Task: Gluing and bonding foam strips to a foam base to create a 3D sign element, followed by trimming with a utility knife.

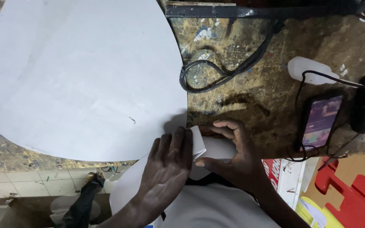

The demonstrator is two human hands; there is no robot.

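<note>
At the near edge of the paint-stained table point(250, 97), the left hand point(167, 164) presses flat, fingers spread, on the large white sheet point(77, 76). The right hand point(233, 154) has its grip closed on a small white folded piece point(199, 141), seemingly a corner of that sheet. A phone point(320, 122) lies toward the right edge, a black cable point(220, 69) behind.

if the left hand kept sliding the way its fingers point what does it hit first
The left hand points up the picture, fingertips on the folded white sheet. Straight on, it would likely meet the edge of the large white rounded board first; depth is hard to judge.
</note>
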